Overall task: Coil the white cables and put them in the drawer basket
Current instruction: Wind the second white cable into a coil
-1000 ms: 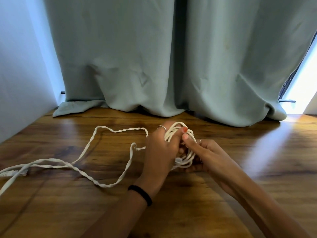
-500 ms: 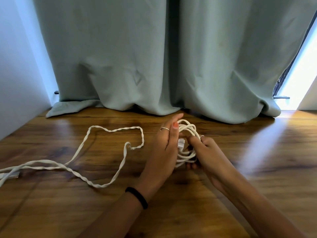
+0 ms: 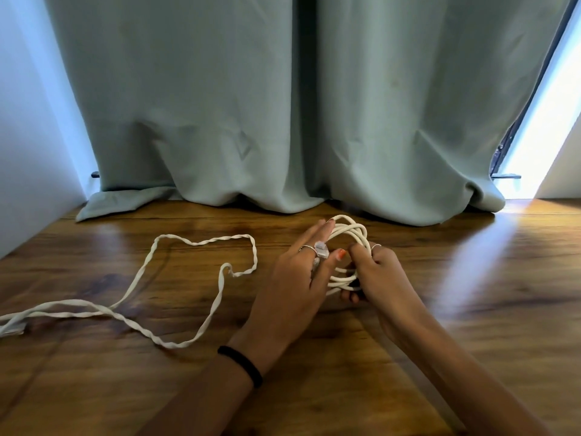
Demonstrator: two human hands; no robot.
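the coil (image 3: 347, 247) is gripped by the right hand (image 3: 374, 272) and steadied by the straight-fingered left hand (image 3: 295, 278); its plug (image 3: 321, 249) probably needs tucking next.

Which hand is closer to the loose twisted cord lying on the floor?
Left. The left hand sits beside the loose twisted cord; the right hand is farther off, gripping the coil.

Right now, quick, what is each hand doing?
Left hand: fingers straight, resting on the coiled white cable, its plug between them.
Right hand: curled round the coil, holding it.
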